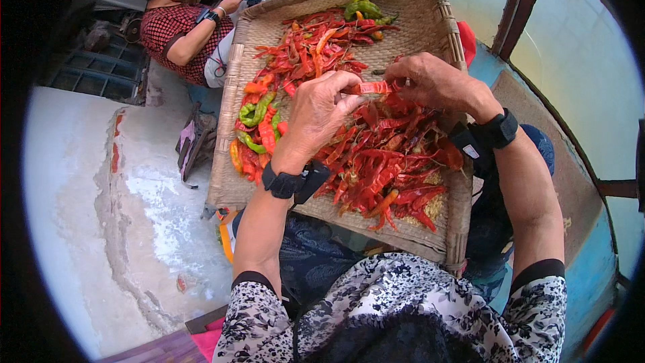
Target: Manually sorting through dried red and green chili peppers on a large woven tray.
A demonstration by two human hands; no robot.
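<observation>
A red chili pepper (371, 87) is stretched between my two hands above a woven tray (232, 104). My left hand (319, 109) pinches one end between thumb and fingertips. At the other end, the fingers of my right hand (433, 83) are closed round the pepper, partly hiding it. Below both hands lies a large heap of dried red chilies (383, 168). Lighter red, orange and green peppers, among them a curled green pepper (255, 113), lie along the tray's left side. More red chilies (316, 44) and green peppers (363, 8) are at its far end.
The tray rests over my lap, its rim (455, 228) close to my right forearm. Pale yellow seeds (430, 212) lie in its near right corner. Another person (185, 37) sits at the far left with a phone (252, 0). A pale wall (161, 195) stands at left.
</observation>
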